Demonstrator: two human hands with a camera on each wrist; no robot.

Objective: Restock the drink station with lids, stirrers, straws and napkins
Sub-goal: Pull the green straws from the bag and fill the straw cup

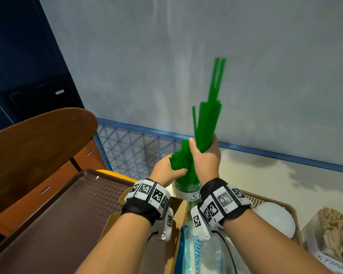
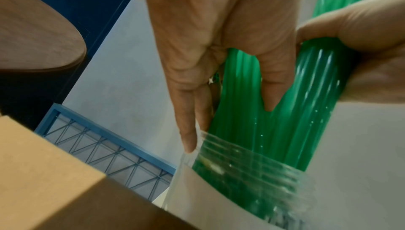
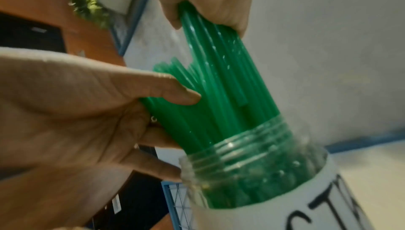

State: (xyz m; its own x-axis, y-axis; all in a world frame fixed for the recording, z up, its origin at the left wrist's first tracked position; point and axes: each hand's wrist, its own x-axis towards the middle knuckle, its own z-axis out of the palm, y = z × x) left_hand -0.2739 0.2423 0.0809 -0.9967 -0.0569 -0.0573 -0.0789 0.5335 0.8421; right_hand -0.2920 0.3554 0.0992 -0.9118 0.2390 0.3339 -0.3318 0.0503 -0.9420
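Observation:
A thick bundle of green straws (image 1: 206,119) stands upright in a clear jar (image 1: 183,189) with a white hand-lettered label (image 3: 328,207). My right hand (image 1: 203,150) grips the taller straws around their middle, above the jar mouth. My left hand (image 1: 173,167) holds the shorter straws (image 3: 175,105) at the left side of the opening, thumb pressed on them and fingers reaching down to the jar rim (image 2: 197,148). The straws' lower ends show inside the jar (image 2: 252,173). The tallest straws are blurred.
A brown tray (image 1: 57,214) lies at the left, beside an open cardboard box (image 1: 178,206) and a blue plastic package (image 1: 188,250). A basket with white lids (image 1: 273,216) and a tub of wooden stirrers (image 1: 333,230) sit at the right. A blue wire rack (image 1: 131,147) stands behind.

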